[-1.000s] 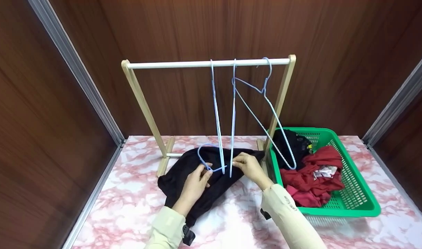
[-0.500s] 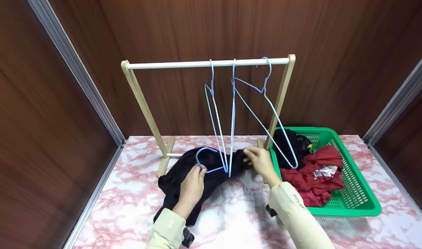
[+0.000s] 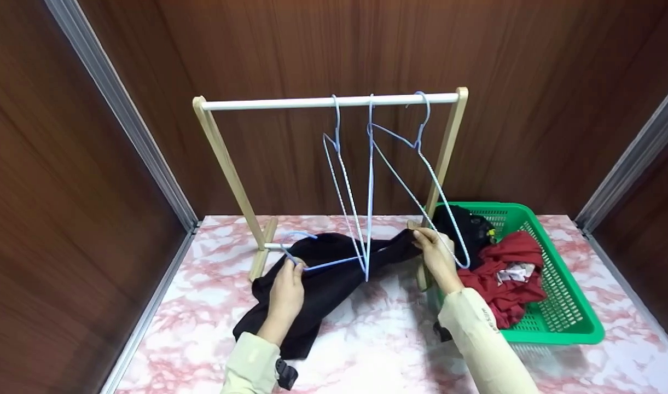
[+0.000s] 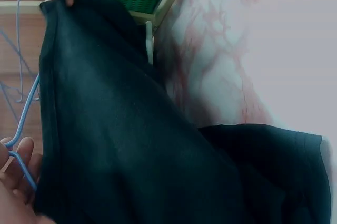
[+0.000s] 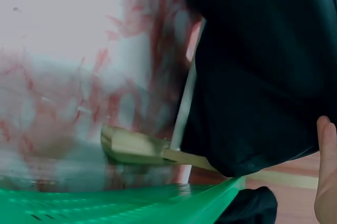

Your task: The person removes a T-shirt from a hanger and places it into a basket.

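My left hand (image 3: 286, 293) grips a blue wire hanger (image 3: 334, 264) close to its neck, hook pointing up and left. A black garment (image 3: 325, 295) lies spread beneath it, its upper edge stretched to the right. At that far corner my right hand (image 3: 439, 257) pinches the cloth between thumb and fingers. In the left wrist view the hanger (image 4: 23, 116) runs beside the hemmed edge of the garment (image 4: 121, 108); whether the left hand also holds cloth I cannot tell. The right wrist view has only part of the right hand (image 5: 327, 176) against the garment (image 5: 263, 76).
A wooden rack with a white bar (image 3: 284, 103) stands behind. From it hang three bare hangers, the left one (image 3: 342, 169), the middle one (image 3: 371, 169) and the right one (image 3: 440, 186). On the right, a green basket (image 3: 577, 295) holds red clothing (image 3: 511, 251) and black clothing (image 3: 462, 227).
My left hand has moved left with the hanger. The right hand has moved right and drawn the garment's corner out with it, so the upper edge is stretched.
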### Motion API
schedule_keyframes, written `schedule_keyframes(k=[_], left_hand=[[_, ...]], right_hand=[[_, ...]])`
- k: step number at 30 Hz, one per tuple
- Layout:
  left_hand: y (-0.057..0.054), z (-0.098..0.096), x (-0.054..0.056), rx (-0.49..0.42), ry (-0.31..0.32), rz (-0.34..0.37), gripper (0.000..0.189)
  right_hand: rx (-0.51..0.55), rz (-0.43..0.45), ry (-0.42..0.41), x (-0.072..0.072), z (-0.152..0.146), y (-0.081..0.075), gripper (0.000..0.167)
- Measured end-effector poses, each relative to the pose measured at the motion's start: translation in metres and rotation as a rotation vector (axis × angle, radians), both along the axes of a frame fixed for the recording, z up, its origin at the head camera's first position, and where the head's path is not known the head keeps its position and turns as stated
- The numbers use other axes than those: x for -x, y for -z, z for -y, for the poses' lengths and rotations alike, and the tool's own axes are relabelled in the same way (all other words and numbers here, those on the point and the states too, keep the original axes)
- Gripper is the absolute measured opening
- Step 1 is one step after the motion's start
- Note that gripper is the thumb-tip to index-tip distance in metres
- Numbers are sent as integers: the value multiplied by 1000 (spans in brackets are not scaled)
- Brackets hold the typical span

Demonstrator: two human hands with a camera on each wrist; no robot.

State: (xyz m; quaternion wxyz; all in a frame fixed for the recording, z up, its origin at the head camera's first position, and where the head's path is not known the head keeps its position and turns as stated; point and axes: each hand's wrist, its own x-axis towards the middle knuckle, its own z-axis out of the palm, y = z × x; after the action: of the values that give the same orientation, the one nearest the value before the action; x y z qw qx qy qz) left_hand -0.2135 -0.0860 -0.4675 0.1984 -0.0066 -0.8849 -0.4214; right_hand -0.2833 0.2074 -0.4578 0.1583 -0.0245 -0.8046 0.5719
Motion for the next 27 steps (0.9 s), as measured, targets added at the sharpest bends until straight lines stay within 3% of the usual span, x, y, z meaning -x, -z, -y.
schedule_keyframes(k=[6, 11, 17, 24, 27], left_hand=[[1, 14, -2, -59, -22, -1, 13], [1, 19, -3, -76, -3, 9, 14], [-2, 20, -2, -79, -22, 27, 13], [-1, 18, -2, -39, -36, 43, 12], [1, 17, -3, -20, -62, 66, 13]], right_hand=[[91, 25, 53, 1, -12, 11, 24], [-10, 24, 60, 1, -15, 18, 22], [-111, 21, 63, -1, -15, 20, 20], [-175, 136, 24, -4, -12, 25, 25], [-185, 147, 12, -6, -9, 30, 25]])
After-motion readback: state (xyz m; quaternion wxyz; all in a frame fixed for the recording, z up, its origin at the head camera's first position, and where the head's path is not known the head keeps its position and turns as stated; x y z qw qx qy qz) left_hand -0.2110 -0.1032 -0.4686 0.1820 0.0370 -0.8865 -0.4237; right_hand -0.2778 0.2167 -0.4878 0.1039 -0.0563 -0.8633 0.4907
